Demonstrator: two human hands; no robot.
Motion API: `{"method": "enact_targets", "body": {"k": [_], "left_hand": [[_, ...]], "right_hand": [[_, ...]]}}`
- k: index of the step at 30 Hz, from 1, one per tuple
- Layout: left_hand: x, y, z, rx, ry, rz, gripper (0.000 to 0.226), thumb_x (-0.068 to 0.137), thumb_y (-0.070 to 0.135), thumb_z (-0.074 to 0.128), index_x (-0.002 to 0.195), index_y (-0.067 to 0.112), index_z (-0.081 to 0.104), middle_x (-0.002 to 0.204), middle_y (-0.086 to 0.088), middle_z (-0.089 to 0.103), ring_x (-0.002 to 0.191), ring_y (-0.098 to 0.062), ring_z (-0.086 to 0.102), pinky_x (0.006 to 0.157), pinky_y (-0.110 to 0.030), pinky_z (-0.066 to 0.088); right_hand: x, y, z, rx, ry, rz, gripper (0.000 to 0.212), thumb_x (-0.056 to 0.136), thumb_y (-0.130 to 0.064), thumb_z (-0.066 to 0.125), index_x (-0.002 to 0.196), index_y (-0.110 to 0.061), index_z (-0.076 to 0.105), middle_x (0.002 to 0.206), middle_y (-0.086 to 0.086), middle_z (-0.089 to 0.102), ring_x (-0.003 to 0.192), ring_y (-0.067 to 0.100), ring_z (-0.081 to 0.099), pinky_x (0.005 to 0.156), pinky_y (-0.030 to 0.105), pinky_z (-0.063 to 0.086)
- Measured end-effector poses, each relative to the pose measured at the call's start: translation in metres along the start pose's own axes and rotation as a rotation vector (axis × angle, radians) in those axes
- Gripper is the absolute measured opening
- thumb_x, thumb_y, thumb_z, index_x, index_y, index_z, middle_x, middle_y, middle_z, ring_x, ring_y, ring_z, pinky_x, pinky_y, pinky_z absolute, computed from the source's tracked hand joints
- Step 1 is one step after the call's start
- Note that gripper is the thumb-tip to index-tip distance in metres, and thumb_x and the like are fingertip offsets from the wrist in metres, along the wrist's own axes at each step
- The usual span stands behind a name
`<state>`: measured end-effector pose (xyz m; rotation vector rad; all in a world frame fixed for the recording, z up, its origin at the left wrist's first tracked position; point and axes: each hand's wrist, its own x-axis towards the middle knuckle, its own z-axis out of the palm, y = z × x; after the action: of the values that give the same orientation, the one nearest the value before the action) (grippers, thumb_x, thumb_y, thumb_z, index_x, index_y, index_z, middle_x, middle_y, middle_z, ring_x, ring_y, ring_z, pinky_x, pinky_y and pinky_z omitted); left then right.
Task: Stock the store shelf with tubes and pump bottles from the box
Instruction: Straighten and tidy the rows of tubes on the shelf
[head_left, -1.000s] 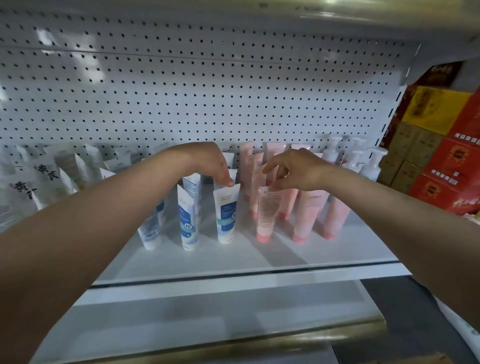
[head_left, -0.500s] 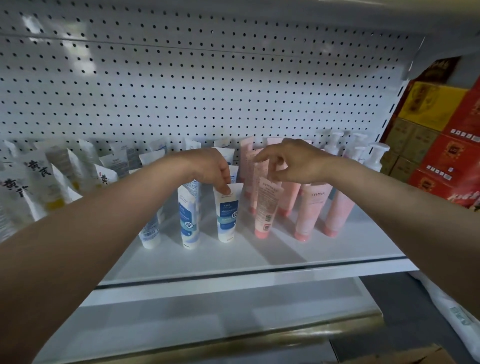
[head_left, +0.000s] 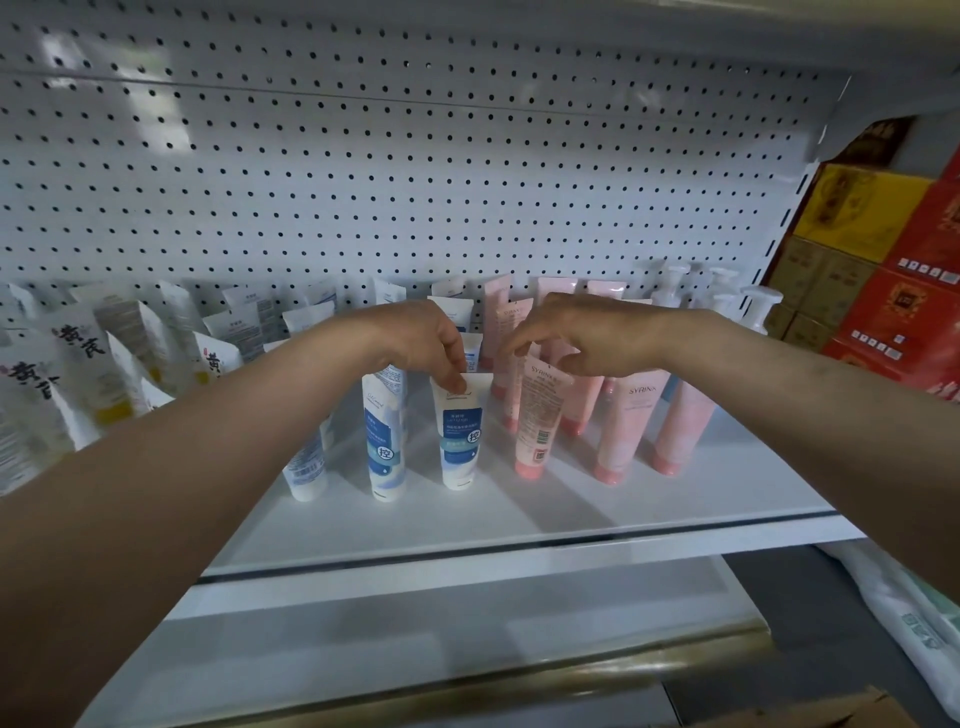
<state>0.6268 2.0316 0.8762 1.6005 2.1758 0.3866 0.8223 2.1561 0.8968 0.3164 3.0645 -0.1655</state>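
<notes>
On the white shelf (head_left: 519, 514) stand rows of tubes. My left hand (head_left: 421, 343) pinches the top edge of an upright white and blue tube (head_left: 460, 431) in the front row. My right hand (head_left: 587, 332) curls over the top of a pink tube (head_left: 537, 415), thumb and fingertips at its crimped end. That tube leans slightly and shows its barcode side. More pink tubes (head_left: 623, 426) stand to its right, and more white and blue tubes (head_left: 384, 441) stand left of my left hand. White pump bottles (head_left: 758, 306) stand at the back right.
White tubes with black characters (head_left: 78, 364) fill the shelf's left end. A pegboard wall (head_left: 415, 182) backs the shelf. Red and yellow cartons (head_left: 909, 291) are stacked at the right. A lower shelf (head_left: 415, 623), a white bag (head_left: 909, 613) and a cardboard corner (head_left: 857, 712) lie below.
My right hand has shifted the pink tube slightly back into line with its row, and its fingers now sit looser on the tube's top. My left hand stays on the white and blue tube.
</notes>
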Motion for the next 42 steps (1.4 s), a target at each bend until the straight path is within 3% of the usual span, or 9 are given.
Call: {"method": "enact_targets", "body": {"k": [5,11,18,20,22,25,32,42], "left_hand": [[-0.0012,-0.0022,0.0006,-0.03,0.008,-0.005,0.016,0.072,0.026,0.086,0.08,0.027,0.071,0.083,0.01,0.066,0.087,-0.014,0.06,0.087,-0.031,0.048],[0.0003,-0.001,0.0018,-0.02,0.006,-0.005,0.017,0.073,0.028,0.085,0.085,0.024,0.073,0.089,0.007,0.067,0.096,-0.017,0.062,0.094,-0.035,0.048],[0.0001,0.0013,-0.0002,-0.019,0.007,-0.036,0.025,0.074,0.028,0.085,0.094,0.02,0.074,0.09,0.009,0.067,0.094,-0.014,0.06,0.09,-0.031,0.047],[0.0001,0.0021,-0.0011,-0.013,0.016,-0.039,0.026,0.073,0.029,0.085,0.096,0.02,0.075,0.089,0.009,0.066,0.092,-0.013,0.059,0.087,-0.03,0.046],[-0.0004,0.0029,-0.0018,-0.018,0.019,-0.033,0.025,0.074,0.029,0.085,0.095,0.02,0.075,0.087,0.01,0.064,0.089,-0.012,0.057,0.08,-0.028,0.044],[-0.0014,0.0041,-0.0032,-0.018,0.023,-0.029,0.023,0.075,0.028,0.084,0.095,0.021,0.075,0.085,0.012,0.062,0.083,-0.008,0.054,0.067,-0.023,0.039],[-0.0005,0.0042,-0.0035,-0.016,0.022,-0.029,0.021,0.075,0.028,0.084,0.094,0.022,0.076,0.087,0.012,0.064,0.086,-0.009,0.056,0.07,-0.024,0.04],[-0.0032,0.0034,-0.0053,-0.085,0.02,-0.018,0.022,0.073,0.028,0.086,0.092,0.023,0.076,0.084,0.013,0.065,0.081,-0.004,0.056,0.071,-0.023,0.041]], "right_hand": [[0.0019,0.002,-0.0001,0.06,0.03,0.059,0.055,0.084,-0.008,0.076,0.132,-0.03,0.062,0.11,-0.004,0.068,0.098,0.02,0.059,0.066,0.007,0.037],[-0.0014,0.0005,0.0,0.135,0.025,0.129,0.051,0.084,-0.014,0.078,0.128,-0.035,0.063,0.089,-0.004,0.075,0.084,0.012,0.063,0.067,0.019,0.043],[-0.0008,-0.0021,0.0004,0.131,0.023,0.139,0.052,0.083,-0.016,0.079,0.129,-0.034,0.062,0.091,-0.003,0.073,0.082,0.011,0.061,0.061,0.01,0.039],[0.0007,-0.0028,0.0003,0.112,0.026,0.127,0.053,0.083,-0.015,0.079,0.129,-0.034,0.062,0.092,-0.003,0.072,0.085,0.013,0.061,0.067,0.017,0.043],[0.0011,-0.003,-0.0006,0.087,0.03,0.12,0.054,0.083,-0.015,0.079,0.129,-0.035,0.062,0.092,-0.002,0.071,0.086,0.015,0.061,0.069,0.02,0.044],[0.0007,-0.003,-0.0025,0.069,0.024,0.12,0.054,0.083,-0.014,0.079,0.129,-0.037,0.062,0.09,-0.001,0.07,0.083,0.014,0.059,0.063,0.014,0.04],[-0.0004,0.0026,-0.0037,0.088,-0.007,0.141,0.052,0.083,-0.012,0.079,0.125,-0.038,0.063,0.087,-0.008,0.074,0.094,0.018,0.063,0.088,0.04,0.05],[0.0007,0.0026,-0.0026,0.112,-0.015,0.151,0.053,0.082,-0.014,0.079,0.124,-0.041,0.062,0.088,-0.009,0.075,0.092,0.018,0.063,0.088,0.044,0.05]]}}
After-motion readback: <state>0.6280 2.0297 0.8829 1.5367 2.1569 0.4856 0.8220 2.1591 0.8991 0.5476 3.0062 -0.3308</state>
